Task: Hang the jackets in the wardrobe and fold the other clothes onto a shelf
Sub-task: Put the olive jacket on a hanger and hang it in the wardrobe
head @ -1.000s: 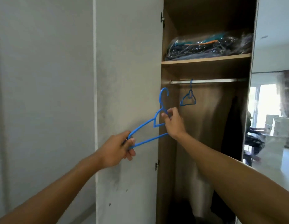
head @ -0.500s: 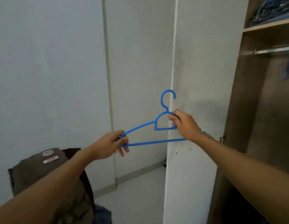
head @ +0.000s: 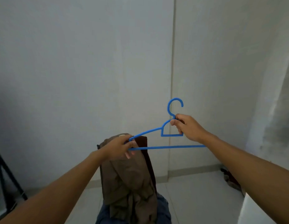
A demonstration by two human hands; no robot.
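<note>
Blue plastic hanger [head: 166, 143], one only, being held level in front of white wall [head: 76, 62]. Left hand [head: 120, 148] pinching hanger's left tip, fingers closed round it. Right hand [head: 188, 127] gripping neck just under hook, hook standing upright above its fingers. One brown jacket [head: 127, 178] lying draped over chair back directly below and behind left hand; one blue garment [head: 164, 206] showing beneath it. One dark heap [head: 231, 178] sitting on floor below right forearm; cannot tell what.
</note>
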